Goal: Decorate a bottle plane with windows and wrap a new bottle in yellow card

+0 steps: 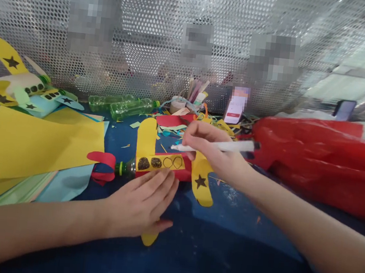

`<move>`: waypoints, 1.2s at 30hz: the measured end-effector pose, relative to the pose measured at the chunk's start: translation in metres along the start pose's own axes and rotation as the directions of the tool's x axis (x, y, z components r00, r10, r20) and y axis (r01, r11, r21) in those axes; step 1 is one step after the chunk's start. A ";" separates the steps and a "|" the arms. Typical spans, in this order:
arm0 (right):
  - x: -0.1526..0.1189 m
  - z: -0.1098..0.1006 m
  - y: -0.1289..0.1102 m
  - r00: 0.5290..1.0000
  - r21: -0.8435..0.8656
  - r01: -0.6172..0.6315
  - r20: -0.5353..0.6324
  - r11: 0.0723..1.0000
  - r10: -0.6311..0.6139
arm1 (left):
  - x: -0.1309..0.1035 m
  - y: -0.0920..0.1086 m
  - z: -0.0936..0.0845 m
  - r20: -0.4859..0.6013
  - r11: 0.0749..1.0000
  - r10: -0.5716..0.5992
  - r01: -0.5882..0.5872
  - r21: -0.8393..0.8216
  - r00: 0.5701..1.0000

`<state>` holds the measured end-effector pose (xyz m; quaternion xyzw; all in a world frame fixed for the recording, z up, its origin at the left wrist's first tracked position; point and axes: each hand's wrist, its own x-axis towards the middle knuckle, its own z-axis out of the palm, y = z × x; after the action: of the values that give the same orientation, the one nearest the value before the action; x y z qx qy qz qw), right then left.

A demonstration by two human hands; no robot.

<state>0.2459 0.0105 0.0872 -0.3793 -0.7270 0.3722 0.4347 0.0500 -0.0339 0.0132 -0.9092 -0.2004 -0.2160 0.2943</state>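
A bottle plane [185, 171] wrapped in red paper lies on the blue table, its green-capped neck to the left with red paper strips. On its side a yellow strip [163, 162] shows two circles filled in black and two in outline. Yellow wings [146, 137] stick out, and a black star marks the yellow tail piece [201, 182]. My left hand [145, 200] rests on the plane's near side, fingers pressed together, steadying it over the lower wing. Above the strip, my right hand [210, 146] grips a white marker [233, 146], its dark tip pointing left.
Yellow and blue paper sheets [38, 147] lie at left, below finished bottle planes [24, 87]. Behind are green bottles [130, 107], paper scraps, a cup of pens [181, 105] and a phone [236, 107]. A red plastic bag [316, 163] fills the right.
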 end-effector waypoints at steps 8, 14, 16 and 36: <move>0.013 0.009 0.036 0.993 0.298 -0.089 -0.043 0.950 0.106 | -0.001 0.005 0.013 0.058 0.991 -0.114 0.118 -0.068 0.992; 0.007 0.007 0.036 0.993 0.235 -0.104 -0.037 0.967 0.115 | -0.001 0.002 0.009 0.087 0.997 -0.064 0.068 -0.043 0.994; 0.007 0.006 0.036 0.993 0.240 -0.093 -0.043 0.966 0.106 | -0.001 0.002 0.008 0.079 0.998 -0.049 0.052 -0.037 0.996; 0.007 0.006 0.033 0.994 0.094 -0.106 -0.031 0.990 0.109 | 0.001 0.001 0.007 0.060 0.999 -0.030 0.031 -0.015 0.998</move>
<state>0.2460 0.0300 0.0586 -0.4041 -0.6796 0.4215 0.4441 0.0533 -0.0301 0.0078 -0.9143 -0.2210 -0.1949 0.2777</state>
